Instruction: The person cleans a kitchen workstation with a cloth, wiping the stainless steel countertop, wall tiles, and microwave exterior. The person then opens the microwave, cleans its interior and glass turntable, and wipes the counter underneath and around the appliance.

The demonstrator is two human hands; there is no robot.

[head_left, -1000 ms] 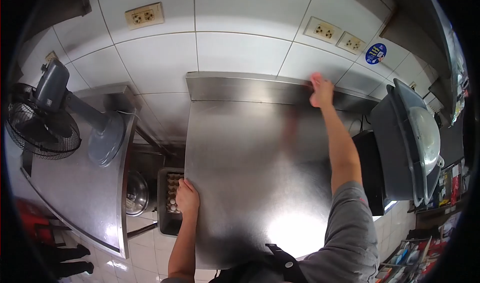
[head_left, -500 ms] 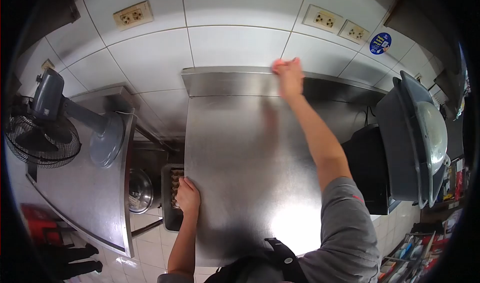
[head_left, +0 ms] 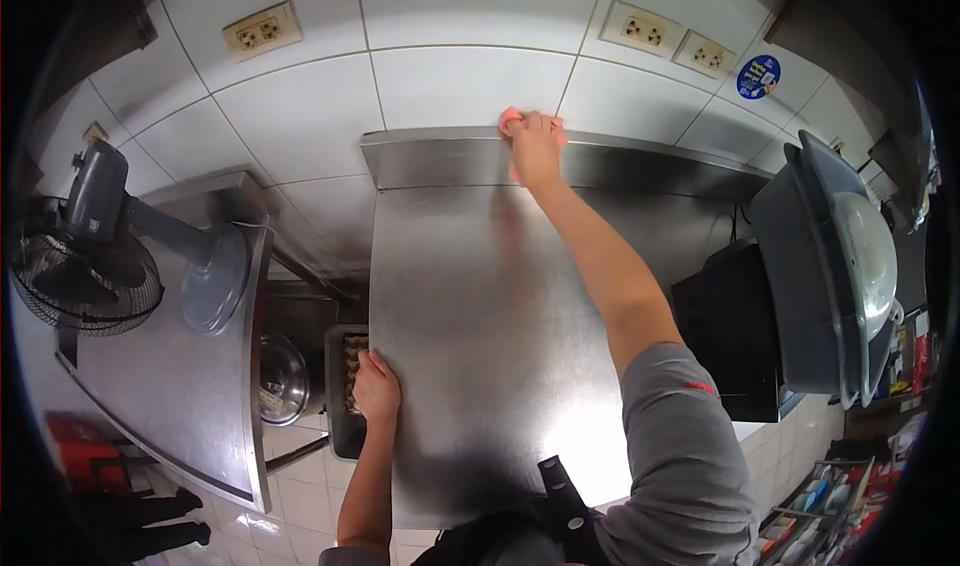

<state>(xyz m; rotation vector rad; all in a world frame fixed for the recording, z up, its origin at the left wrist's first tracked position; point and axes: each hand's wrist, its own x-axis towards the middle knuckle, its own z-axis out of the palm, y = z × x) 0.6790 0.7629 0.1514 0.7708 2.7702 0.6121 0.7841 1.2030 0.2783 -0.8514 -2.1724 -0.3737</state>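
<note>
We observe, from the head camera, the right hand (head_left: 538, 156) at the upper lip of the steel backsplash (head_left: 440, 162), its fingers bent over and holding a pink cloth (head_left: 511, 123). The cloth is bunched: part shows to the left of the knuckles, in front of the white wall tile (head_left: 465, 88), a small piece sticks out at the right of the fingers, and another hangs below the hand across the face of the backsplash. A faint reddish reflection shows on the steel counter (head_left: 480, 296) below. We record the left hand (head_left: 376, 390) at the left edge of the counter, fingers close together and directed away from the wearer; we cannot tell how far they curl around the edge. Just beside this hand, at a lower level, we note a dark bin (head_left: 345, 438) with an egg tray (head_left: 351, 351) inside, partly hidden by the hand. Further left we see a steel bowl (head_left: 284, 381) below, then a side table (head_left: 180, 386) bearing a grey fan (head_left: 212, 276). To the right of the counter we log a black box (head_left: 725, 316) and grey tubs (head_left: 795, 266), tilted in view, with a pale dome (head_left: 865, 264) at their right. A person's dark-clothed legs (head_left: 150, 538) appear at lower left.
</note>
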